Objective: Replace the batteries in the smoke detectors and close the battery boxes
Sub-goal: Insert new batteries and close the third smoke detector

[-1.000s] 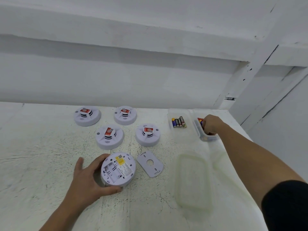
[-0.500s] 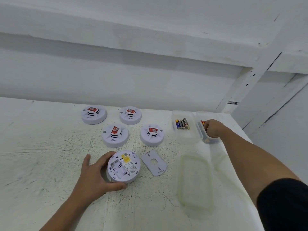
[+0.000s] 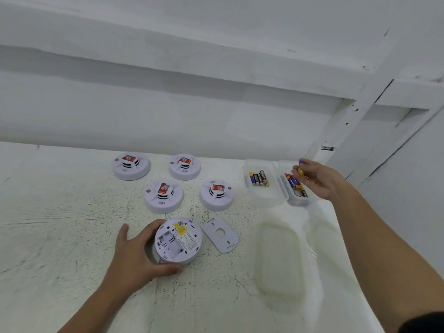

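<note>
The upturned smoke detector (image 3: 178, 240) lies back-up near the front of the table (image 3: 60, 236). Its battery bay is open and looks empty to me, so I judge the old cells are out and no new ones are in. Its cover plate (image 3: 220, 234) lies flat just to its right, not touching it, so this unit is not closed yet. My left hand (image 3: 139, 255) grips the detector's rim, with the thumb along the near edge and the fingers curled round the far left side, pinning it to the table. Behind it the four other detectors (image 3: 164, 195) sit face-up in two rows with red tags on top, and I cannot tell whether any has been done. Off to the right my right hand (image 3: 317, 179) hovers over the right container (image 3: 298, 203), fingertips pinching a yellow-and-blue battery (image 3: 301, 167) clear of the cells below. The left container (image 3: 264, 204) beside it holds a few more cells, and a clear lid (image 3: 280, 258) lies nearer me.
</note>
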The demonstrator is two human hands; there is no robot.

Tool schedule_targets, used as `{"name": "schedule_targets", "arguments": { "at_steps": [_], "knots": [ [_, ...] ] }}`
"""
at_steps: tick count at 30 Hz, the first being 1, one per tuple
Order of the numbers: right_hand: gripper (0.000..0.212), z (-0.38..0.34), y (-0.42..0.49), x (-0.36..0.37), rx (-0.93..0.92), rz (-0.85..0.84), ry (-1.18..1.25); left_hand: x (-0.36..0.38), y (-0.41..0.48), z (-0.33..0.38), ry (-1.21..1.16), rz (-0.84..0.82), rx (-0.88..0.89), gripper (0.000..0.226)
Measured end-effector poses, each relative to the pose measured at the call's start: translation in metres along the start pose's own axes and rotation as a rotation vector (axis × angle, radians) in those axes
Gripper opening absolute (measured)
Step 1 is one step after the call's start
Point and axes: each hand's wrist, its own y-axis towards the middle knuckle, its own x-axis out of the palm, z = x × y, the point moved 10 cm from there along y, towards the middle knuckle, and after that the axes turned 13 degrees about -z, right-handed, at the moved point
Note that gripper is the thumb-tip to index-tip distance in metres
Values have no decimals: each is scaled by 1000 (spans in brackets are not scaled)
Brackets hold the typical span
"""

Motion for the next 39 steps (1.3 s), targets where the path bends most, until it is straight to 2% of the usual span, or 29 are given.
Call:
{"name": "schedule_targets", "arguments": {
  "at_steps": [3, 10, 15, 18, 22, 32, 39],
  "knots": [
    [26, 6, -16, 26, 13, -84, 22, -2, 0, 7, -9, 8, 20, 103],
    [37, 67, -57, 119, 123, -294, -94, 2, 2, 0, 11, -22, 37, 95],
    [22, 121, -90, 184, 115, -407, -438, 5, 4, -2, 46, -26, 91, 98],
    [22, 153, -103, 207, 90, -429, -712, 5, 4, 0, 62, -23, 120, 94],
    [25, 166, -115, 225, -34, -415, -1101, 6, 4, -4, 72, -14, 140, 89],
    [24, 169, -133, 239, -216, -440, -1276, 3, 3, -3, 79, -10, 149, 99],
    [19, 178, -141, 248, -295, -546, -1361, 5, 6, -5, 36, -49, 140, 97]
  ]
}}
